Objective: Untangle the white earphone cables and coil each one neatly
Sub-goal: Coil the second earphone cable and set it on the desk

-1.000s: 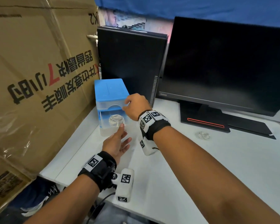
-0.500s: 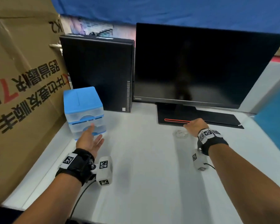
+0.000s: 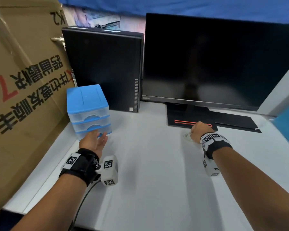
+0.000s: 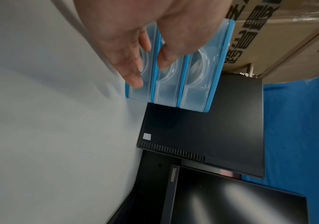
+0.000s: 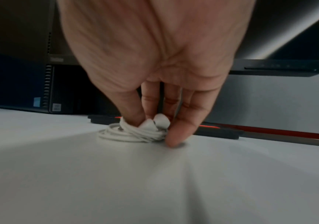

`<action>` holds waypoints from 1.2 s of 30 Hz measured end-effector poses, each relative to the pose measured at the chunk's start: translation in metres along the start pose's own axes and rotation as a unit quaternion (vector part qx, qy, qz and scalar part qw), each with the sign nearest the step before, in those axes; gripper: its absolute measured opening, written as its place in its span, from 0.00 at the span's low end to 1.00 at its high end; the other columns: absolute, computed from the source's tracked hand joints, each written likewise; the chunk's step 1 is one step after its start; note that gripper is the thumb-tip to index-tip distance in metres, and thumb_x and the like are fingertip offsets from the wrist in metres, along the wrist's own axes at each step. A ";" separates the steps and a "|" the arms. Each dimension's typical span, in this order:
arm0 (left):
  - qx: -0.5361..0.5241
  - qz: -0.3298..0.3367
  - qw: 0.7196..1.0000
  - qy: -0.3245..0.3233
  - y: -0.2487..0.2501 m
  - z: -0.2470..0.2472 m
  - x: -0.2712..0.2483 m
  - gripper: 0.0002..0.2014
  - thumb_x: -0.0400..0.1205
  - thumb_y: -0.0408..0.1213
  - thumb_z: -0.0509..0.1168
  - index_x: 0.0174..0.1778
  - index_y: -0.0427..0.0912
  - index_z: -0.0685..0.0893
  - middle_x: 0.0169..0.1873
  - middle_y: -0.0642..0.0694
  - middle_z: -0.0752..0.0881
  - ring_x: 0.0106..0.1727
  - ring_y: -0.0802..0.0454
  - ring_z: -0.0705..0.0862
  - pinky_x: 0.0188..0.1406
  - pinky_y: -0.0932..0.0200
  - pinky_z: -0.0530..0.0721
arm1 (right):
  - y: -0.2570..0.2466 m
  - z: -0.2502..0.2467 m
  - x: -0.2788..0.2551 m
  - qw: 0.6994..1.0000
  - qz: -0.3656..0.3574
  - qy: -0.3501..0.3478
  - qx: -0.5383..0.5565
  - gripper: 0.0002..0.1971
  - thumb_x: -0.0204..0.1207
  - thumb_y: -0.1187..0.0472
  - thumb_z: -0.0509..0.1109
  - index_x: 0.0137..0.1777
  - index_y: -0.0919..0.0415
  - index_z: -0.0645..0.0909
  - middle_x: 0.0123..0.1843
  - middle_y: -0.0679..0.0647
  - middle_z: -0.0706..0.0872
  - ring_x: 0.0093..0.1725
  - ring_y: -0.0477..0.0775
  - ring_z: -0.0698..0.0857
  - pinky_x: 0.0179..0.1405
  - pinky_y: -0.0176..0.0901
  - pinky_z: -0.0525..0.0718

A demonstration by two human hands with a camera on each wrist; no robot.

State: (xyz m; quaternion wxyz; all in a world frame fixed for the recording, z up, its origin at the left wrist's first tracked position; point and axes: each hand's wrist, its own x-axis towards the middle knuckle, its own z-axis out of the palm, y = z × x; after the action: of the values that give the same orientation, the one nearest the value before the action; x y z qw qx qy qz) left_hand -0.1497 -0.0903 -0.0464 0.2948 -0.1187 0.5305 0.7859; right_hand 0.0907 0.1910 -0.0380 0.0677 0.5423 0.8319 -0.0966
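A coiled white earphone cable (image 5: 128,134) lies on the white table just in front of the monitor stand; in the head view only its left edge (image 3: 186,136) shows past my right hand. My right hand (image 5: 152,128) reaches down onto it, thumb and fingers pinching the coil and its earbuds against the table; the right hand (image 3: 197,132) covers most of the coil from above. My left hand (image 3: 94,140) hovers with relaxed fingers (image 4: 133,68) in front of the lowest drawer of a small blue drawer box (image 3: 88,110), holding nothing. All three drawers (image 4: 193,68) are closed.
A black computer tower (image 3: 103,69) and a dark monitor (image 3: 215,60) stand along the back, the monitor's flat base (image 3: 232,120) just behind my right hand. A big cardboard box (image 3: 23,80) walls the left side. White table (image 3: 148,172) spreads between my arms.
My right hand left the drawer box, crossed to the right and now pinches the coil by the monitor stand. The open drawer with another coil was closed. My left hand stayed there.
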 end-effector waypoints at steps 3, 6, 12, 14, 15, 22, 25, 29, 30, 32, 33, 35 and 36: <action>-0.010 -0.019 1.000 0.004 0.005 -0.003 -0.003 0.16 0.87 0.36 0.61 0.71 0.39 0.76 0.67 0.40 0.82 0.50 0.47 0.88 0.44 0.56 0.86 | -0.003 0.003 -0.004 1.000 -0.015 0.005 -0.005 0.10 0.77 0.59 0.66 0.48 0.67 0.81 0.46 0.60 0.86 0.43 0.60 0.82 0.46 0.47 0.84; -0.010 -0.045 0.999 -0.002 0.007 -0.005 -0.006 0.16 0.89 0.40 0.59 0.72 0.39 0.73 0.68 0.44 0.80 0.49 0.47 0.88 0.47 0.53 0.85 | -0.006 0.003 -0.015 0.999 -0.033 -0.001 0.000 0.12 0.79 0.61 0.63 0.53 0.69 0.82 0.52 0.63 0.86 0.50 0.63 0.85 0.51 0.48 0.83; -0.001 -0.072 0.997 -0.013 0.002 -0.006 -0.018 0.14 0.89 0.43 0.59 0.66 0.38 0.75 0.60 0.43 0.78 0.57 0.42 0.86 0.57 0.50 0.84 | -0.058 -0.006 -0.039 0.992 -0.110 -0.003 0.066 0.15 0.81 0.65 0.58 0.55 0.69 0.86 0.57 0.63 0.88 0.57 0.63 0.86 0.59 0.52 0.86; 0.000 -0.073 0.997 -0.010 -0.001 -0.010 -0.024 0.17 0.89 0.43 0.58 0.70 0.38 0.74 0.63 0.45 0.77 0.62 0.40 0.85 0.58 0.50 0.83 | -0.091 -0.011 -0.049 0.983 -0.156 0.002 0.097 0.15 0.80 0.63 0.60 0.51 0.69 0.87 0.54 0.64 0.89 0.55 0.64 0.87 0.58 0.52 0.86; 0.004 -0.075 0.997 -0.007 -0.003 -0.012 -0.028 0.17 0.89 0.43 0.58 0.70 0.38 0.74 0.62 0.45 0.78 0.62 0.41 0.86 0.59 0.50 0.83 | -0.110 -0.014 -0.056 0.978 -0.178 0.008 0.106 0.14 0.79 0.63 0.61 0.50 0.68 0.88 0.53 0.64 0.89 0.54 0.65 0.87 0.57 0.50 0.86; 0.029 -0.088 0.996 0.017 -0.020 -0.028 -0.061 0.14 0.88 0.45 0.60 0.43 0.40 0.80 0.38 0.47 0.85 0.43 0.46 0.88 0.40 0.55 0.85 | -0.236 -0.005 -0.109 0.938 -0.320 -0.018 0.134 0.08 0.77 0.63 0.67 0.47 0.65 0.87 0.50 0.60 0.88 0.49 0.60 0.87 0.54 0.52 0.88; 0.026 -0.097 0.995 0.005 -0.027 -0.035 -0.067 0.13 0.88 0.44 0.61 0.44 0.39 0.81 0.39 0.46 0.86 0.43 0.45 0.88 0.44 0.54 0.86 | -0.268 0.011 -0.121 0.935 -0.343 -0.023 0.094 0.07 0.77 0.60 0.69 0.46 0.64 0.83 0.46 0.57 0.85 0.45 0.61 0.85 0.48 0.49 0.86; 0.022 -0.098 0.995 -0.001 -0.029 -0.040 -0.068 0.12 0.87 0.44 0.62 0.47 0.38 0.83 0.44 0.46 0.88 0.43 0.45 0.88 0.40 0.54 0.86 | -0.286 0.028 -0.125 0.935 -0.355 0.004 0.016 0.03 0.77 0.64 0.69 0.46 0.61 0.77 0.48 0.59 0.86 0.47 0.62 0.86 0.39 0.46 0.79; 0.024 -0.098 0.995 -0.002 -0.029 -0.041 -0.068 0.12 0.87 0.44 0.62 0.48 0.38 0.83 0.46 0.46 0.88 0.44 0.45 0.88 0.42 0.53 0.87 | -0.288 0.030 -0.124 0.934 -0.358 0.010 -0.003 0.04 0.77 0.65 0.69 0.49 0.62 0.79 0.50 0.60 0.86 0.49 0.62 0.87 0.40 0.46 0.80; 0.027 -0.098 0.995 -0.004 -0.030 -0.043 -0.067 0.12 0.87 0.44 0.62 0.53 0.38 0.84 0.51 0.45 0.89 0.45 0.45 0.89 0.44 0.52 0.88 | -0.289 0.032 -0.122 0.932 -0.361 0.014 -0.020 0.07 0.75 0.66 0.71 0.52 0.63 0.80 0.47 0.59 0.84 0.48 0.62 0.86 0.41 0.46 0.81; 0.029 -0.098 0.995 -0.008 -0.031 -0.045 -0.065 0.12 0.87 0.43 0.62 0.56 0.38 0.83 0.52 0.45 0.89 0.45 0.45 0.90 0.43 0.52 0.88 | -0.289 0.033 -0.121 0.932 -0.362 0.018 -0.016 0.06 0.74 0.65 0.72 0.50 0.62 0.79 0.44 0.57 0.81 0.45 0.61 0.85 0.40 0.46 0.80; 0.033 -0.103 0.994 -0.019 -0.031 -0.047 -0.065 0.12 0.87 0.43 0.62 0.57 0.38 0.82 0.51 0.44 0.89 0.45 0.43 0.90 0.43 0.52 0.88 | -0.290 0.032 -0.119 0.934 -0.355 0.020 0.005 0.06 0.73 0.65 0.73 0.45 0.61 0.77 0.41 0.55 0.79 0.41 0.59 0.82 0.36 0.45 0.78; 0.035 -0.107 0.993 -0.022 -0.030 -0.047 -0.065 0.11 0.87 0.42 0.62 0.54 0.38 0.82 0.50 0.44 0.89 0.46 0.42 0.90 0.44 0.51 0.88 | -0.290 0.030 -0.117 0.937 -0.349 0.021 0.018 0.05 0.73 0.66 0.72 0.44 0.61 0.78 0.40 0.55 0.80 0.40 0.58 0.82 0.35 0.45 0.78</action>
State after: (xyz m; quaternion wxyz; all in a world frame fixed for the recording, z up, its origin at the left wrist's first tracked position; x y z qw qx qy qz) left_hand -0.0859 -0.1469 -0.0560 0.3931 -0.1475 0.5348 0.7333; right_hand -0.1275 -0.0344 -0.0164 0.0023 0.2211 0.9681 -0.1179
